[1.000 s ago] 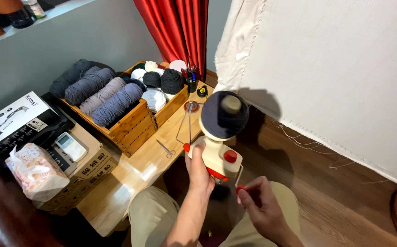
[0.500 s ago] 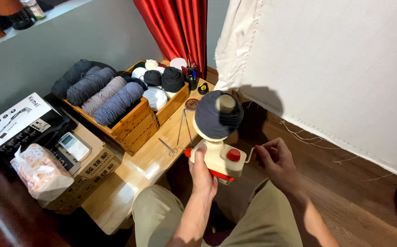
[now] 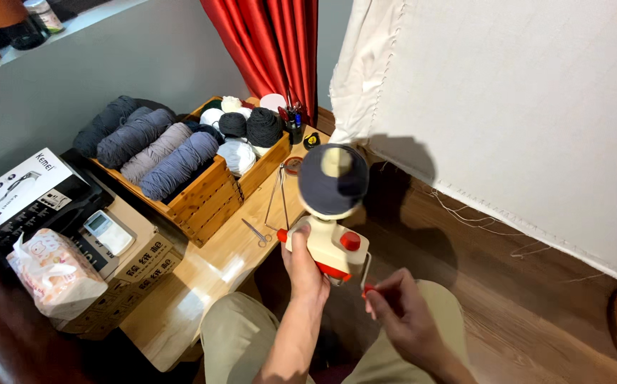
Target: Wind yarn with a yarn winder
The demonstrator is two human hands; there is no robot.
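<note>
A cream and red yarn winder (image 3: 330,245) is clamped at the edge of a low wooden table (image 3: 209,274). A dark grey yarn cake (image 3: 333,181) sits on its spindle, blurred by spinning. My left hand (image 3: 305,267) grips the winder's body from below left. My right hand (image 3: 397,313) pinches the red knob of the crank handle (image 3: 367,288) at the winder's lower right. My knees in beige trousers are under both hands.
A wooden crate (image 3: 201,195) holds grey and blue yarn skeins; a second crate (image 3: 269,160) holds white and dark balls. Small scissors (image 3: 255,232) lie on the table. Boxes and a tissue pack (image 3: 56,274) sit left. A white canvas (image 3: 522,107) stands at right.
My right hand has swung the crank from the winder's right side down to its lower right. The yarn cake keeps spinning. My left hand stays on the winder.
</note>
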